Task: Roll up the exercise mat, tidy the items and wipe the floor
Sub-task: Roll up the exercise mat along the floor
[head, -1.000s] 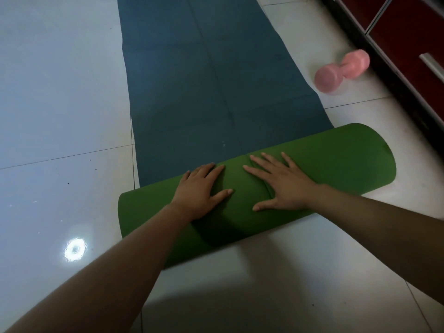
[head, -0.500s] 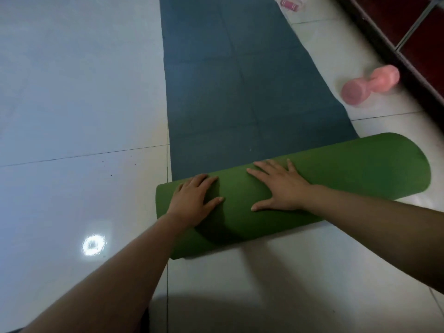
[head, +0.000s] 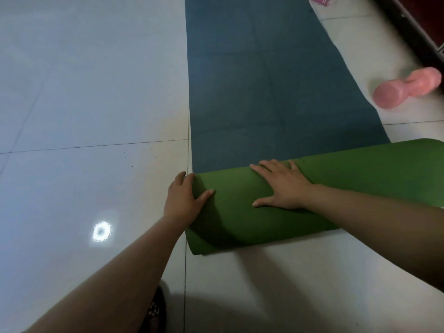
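The exercise mat [head: 264, 92] looks light and spongy, soft enough to dent under a palm, and I judge it springy enough to uncurl if let go. Its surface seems matte and grippy, not slippery. The best hold is probably flat palms on top of the roll [head: 276, 227], set apart toward each end so the edges stay square (a lopsided push would probably make it cone out).

The mat is two-coloured: dull blue-grey on the face lying open and leaf green on the underside, which now forms the outside of the roll. The roll is a fat, loose cylinder lying on the pale tiled floor [head: 72, 92] straight ahead of the person. It is slanted, with its left end nearer them and its right end running off toward 3 o'clock. The unrolled stretch runs away toward 12 o'clock.

The left hand [head: 182, 200] cups the roll's left end, thumb spread over the top and fingers fairly straight, holding nothing closed. The right hand [head: 283, 186] lies flat on the crest with its fingers splayed wide.

A pink dumbbell [head: 406, 90] rests on the tiles at about 2 o'clock, just beside the mat's right edge.
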Action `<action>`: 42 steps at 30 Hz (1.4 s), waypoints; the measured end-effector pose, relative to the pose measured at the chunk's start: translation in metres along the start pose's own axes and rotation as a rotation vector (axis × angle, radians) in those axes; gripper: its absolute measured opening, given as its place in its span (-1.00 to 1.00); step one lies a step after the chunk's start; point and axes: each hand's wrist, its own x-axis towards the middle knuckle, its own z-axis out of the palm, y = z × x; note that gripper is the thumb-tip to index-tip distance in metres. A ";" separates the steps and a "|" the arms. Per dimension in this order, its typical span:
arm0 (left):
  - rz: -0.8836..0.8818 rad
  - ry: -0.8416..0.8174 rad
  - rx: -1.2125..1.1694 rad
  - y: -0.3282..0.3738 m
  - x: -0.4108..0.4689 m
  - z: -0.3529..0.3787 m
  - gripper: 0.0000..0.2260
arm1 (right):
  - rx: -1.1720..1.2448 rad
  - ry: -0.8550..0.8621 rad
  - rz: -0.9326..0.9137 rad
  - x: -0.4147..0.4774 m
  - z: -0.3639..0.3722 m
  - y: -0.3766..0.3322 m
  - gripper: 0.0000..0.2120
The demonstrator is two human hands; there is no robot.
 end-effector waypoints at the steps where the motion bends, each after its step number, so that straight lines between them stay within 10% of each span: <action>1: -0.010 0.003 -0.035 0.002 -0.001 0.001 -0.35 | -0.003 0.001 0.003 -0.001 0.000 -0.001 -0.04; 21: 0.480 -0.215 0.365 0.055 0.004 0.011 -0.42 | 0.169 0.068 0.129 -0.010 -0.008 0.029 -0.07; 42: 0.496 -0.253 0.409 0.105 0.027 0.018 -0.28 | -0.036 0.073 -0.037 -0.058 0.005 0.073 0.05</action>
